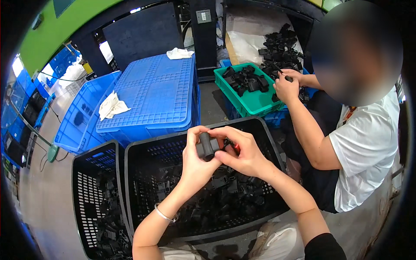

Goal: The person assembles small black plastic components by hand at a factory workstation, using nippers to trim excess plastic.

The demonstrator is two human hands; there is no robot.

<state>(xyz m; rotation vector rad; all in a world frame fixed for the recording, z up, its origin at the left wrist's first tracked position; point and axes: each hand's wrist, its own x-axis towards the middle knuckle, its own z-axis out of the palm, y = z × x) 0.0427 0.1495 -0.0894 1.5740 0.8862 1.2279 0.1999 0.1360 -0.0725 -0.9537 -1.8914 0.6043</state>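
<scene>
Above the large black crate, my left hand is closed around a black moulded plastic part with a rounded, tube-like ridge. My right hand meets it from the other side, its thumb and fingers curled in close to the part. A small red and black object shows between the right fingers; most of it is hidden, so its kind cannot be told. Below my hands, many similar black plastic parts lie loose in the crate.
A narrower black crate of parts stands at the left. Beyond are a blue lidded bin with white cloths and an open blue crate. At right, a co-worker handles a part over a green tray.
</scene>
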